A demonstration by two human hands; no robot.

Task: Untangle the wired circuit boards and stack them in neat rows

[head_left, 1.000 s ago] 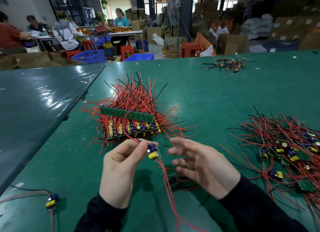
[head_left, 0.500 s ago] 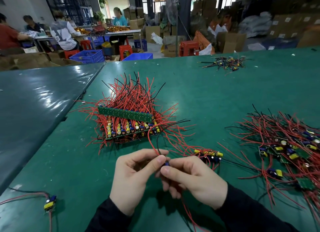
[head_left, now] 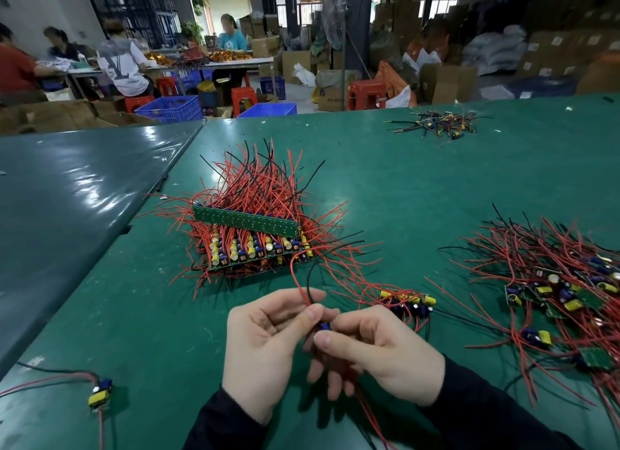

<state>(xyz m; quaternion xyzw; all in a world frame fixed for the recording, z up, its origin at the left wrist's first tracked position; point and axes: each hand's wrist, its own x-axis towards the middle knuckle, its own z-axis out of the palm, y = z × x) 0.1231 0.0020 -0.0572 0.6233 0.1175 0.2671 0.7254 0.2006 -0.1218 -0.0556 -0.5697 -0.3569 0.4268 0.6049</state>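
Note:
Both hands meet near the table's front edge around one small wired circuit board (head_left: 324, 326) with a blue part. My left hand (head_left: 265, 345) pinches it and its red and black wires from the left; my right hand (head_left: 379, 352) pinches it from the right. Most of the board is hidden by my fingers. Behind them stands the neat stack of boards (head_left: 255, 245) with red wires fanning out. A short row of boards (head_left: 407, 302) lies just right of my hands. A tangled pile of boards (head_left: 563, 288) covers the right side.
The green table (head_left: 419, 187) carries a single loose board (head_left: 100, 392) at the front left and a small far heap of wired parts (head_left: 439, 124). A second darker table (head_left: 67, 198) adjoins on the left. People sit at a bench behind, among crates and cartons.
My right hand came in from open and apart to pinch the board my left hand held. Both hands dropped nearer the front edge. A short row of boards now shows on the right.

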